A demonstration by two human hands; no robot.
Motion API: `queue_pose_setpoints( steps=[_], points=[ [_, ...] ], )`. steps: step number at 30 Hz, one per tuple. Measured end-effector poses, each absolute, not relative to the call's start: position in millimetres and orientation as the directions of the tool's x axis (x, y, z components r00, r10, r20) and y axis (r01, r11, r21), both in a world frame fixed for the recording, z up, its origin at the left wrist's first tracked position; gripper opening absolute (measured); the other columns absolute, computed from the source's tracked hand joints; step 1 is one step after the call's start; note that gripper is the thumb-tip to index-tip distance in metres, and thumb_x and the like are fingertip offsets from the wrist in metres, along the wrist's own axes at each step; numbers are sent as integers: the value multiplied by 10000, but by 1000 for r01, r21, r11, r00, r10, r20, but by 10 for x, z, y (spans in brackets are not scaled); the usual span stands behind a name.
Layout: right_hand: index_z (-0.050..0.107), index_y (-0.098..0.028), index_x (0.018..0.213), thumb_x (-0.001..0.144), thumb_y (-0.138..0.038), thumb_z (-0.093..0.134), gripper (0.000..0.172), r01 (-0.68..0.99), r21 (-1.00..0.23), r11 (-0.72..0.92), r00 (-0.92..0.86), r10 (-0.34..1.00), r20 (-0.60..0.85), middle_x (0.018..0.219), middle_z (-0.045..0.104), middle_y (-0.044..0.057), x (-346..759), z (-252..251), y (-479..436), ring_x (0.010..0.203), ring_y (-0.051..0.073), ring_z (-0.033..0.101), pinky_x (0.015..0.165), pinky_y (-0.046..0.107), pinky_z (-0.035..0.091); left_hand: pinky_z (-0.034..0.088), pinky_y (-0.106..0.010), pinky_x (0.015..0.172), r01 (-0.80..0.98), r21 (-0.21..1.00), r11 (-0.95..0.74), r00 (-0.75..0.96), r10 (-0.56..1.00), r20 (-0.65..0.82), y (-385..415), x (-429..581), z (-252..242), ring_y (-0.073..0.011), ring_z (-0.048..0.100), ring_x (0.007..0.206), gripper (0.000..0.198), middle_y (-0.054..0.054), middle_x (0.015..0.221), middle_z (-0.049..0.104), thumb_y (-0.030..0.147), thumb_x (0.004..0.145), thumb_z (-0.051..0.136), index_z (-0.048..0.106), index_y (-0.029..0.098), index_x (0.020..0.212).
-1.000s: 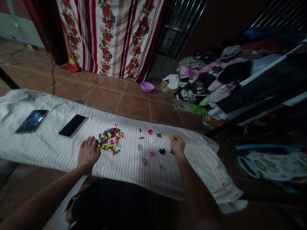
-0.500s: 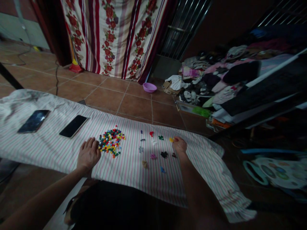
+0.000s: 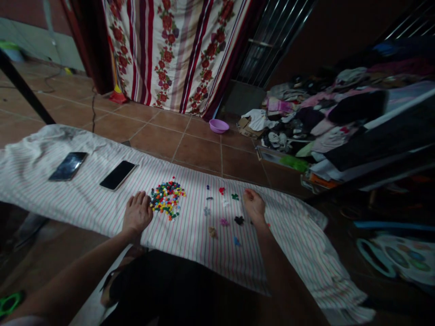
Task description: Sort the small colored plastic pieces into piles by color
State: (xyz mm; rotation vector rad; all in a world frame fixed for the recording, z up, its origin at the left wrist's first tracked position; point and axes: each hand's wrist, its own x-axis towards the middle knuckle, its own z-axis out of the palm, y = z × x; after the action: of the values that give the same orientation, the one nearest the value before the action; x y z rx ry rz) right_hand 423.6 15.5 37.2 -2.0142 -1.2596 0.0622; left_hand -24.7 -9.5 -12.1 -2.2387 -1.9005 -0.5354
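Observation:
A heap of small mixed-colour beads lies on a pink-striped white cloth. My left hand rests flat on the cloth with fingers spread, touching the heap's left edge. To the right lie several small sorted clusters: red, green, pink, black, tan, blue. My right hand sits curled just right of the green cluster, fingers closed; what it holds, if anything, is hidden.
Two dark phones lie on the cloth's left part. Beyond is tiled floor with a purple bowl, a floral curtain, and a pile of clothes at right. A colourful mat lies far right.
The view has shifted, so everything sits further right in frame. My right hand has moved onto the spot of the yellow cluster, which no longer shows. My left hand stays beside the heap.

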Motion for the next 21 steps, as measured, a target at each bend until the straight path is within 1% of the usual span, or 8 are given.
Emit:
queue_pose_setpoints(
  steps=[4, 6, 8, 11, 14, 18, 21],
  points=[
    [734, -170, 957, 821, -421, 492, 374, 724, -690, 9, 345, 861, 374, 912, 735, 109, 3630, 349, 109, 788, 209, 660, 787, 347, 527, 355, -495, 1104, 974, 138, -182, 124, 929, 349, -101, -242, -108, -327, 504, 1313, 353, -186, 1332, 612, 244, 883, 406, 628, 119, 1126],
    [733, -181, 942, 828, -397, 502, 336, 692, -709, 135, 231, 889, 395, 923, 729, 98, 3280, 300, 69, 782, 195, 664, 765, 326, 538, 353, -498, 1106, 971, 158, -181, 117, 931, 346, -101, -242, -103, -329, 499, 1319, 348, -187, 1334, 610, 247, 887, 403, 630, 122, 1119],
    [730, -199, 939, 838, -343, 504, 286, 653, -729, 207, 141, 912, 386, 902, 722, 76, 2935, 229, 33, 794, 184, 668, 756, 306, 545, 349, -505, 1110, 967, 178, -180, 110, 932, 344, -100, -244, -98, -332, 496, 1322, 341, -190, 1332, 612, 252, 891, 404, 633, 126, 1108],
    [730, -211, 925, 856, -278, 514, 237, 612, -751, 249, 48, 936, 349, 880, 706, 62, 2491, 106, 3, 808, 179, 673, 767, 299, 553, 349, -512, 1109, 961, 205, -183, 107, 936, 335, -98, -250, -89, -334, 492, 1326, 334, -192, 1334, 610, 261, 891, 414, 633, 132, 1108],
    [735, -215, 941, 868, -233, 532, 217, 621, -740, 257, -28, 952, 306, 902, 693, 61, 2179, 19, 1, 816, 173, 666, 786, 296, 553, 347, -510, 1110, 957, 225, -184, 104, 939, 328, -102, -256, -80, -331, 490, 1326, 330, -191, 1339, 606, 266, 895, 421, 634, 135, 1111],
    [747, -227, 943, 870, -174, 545, 221, 691, -676, 258, -100, 959, 264, 929, 680, 50, 1921, -8, -9, 893, 178, 652, 842, 296, 530, 344, -510, 1110, 950, 243, -194, 104, 935, 340, -108, -262, -79, -329, 491, 1319, 315, -182, 1341, 605, 247, 899, 415, 638, 141, 1094],
    [751, -229, 990, 890, -166, 542, 240, 737, -625, 258, -144, 963, 228, 953, 670, 51, 1790, -1, -44, 922, 179, 639, 863, 289, 513, 348, -518, 1101, 949, 243, -200, 105, 930, 353, -109, -262, -85, -335, 495, 1309, 320, -192, 1334, 605, 239, 898, 410, 637, 137, 1099]
  ],
)
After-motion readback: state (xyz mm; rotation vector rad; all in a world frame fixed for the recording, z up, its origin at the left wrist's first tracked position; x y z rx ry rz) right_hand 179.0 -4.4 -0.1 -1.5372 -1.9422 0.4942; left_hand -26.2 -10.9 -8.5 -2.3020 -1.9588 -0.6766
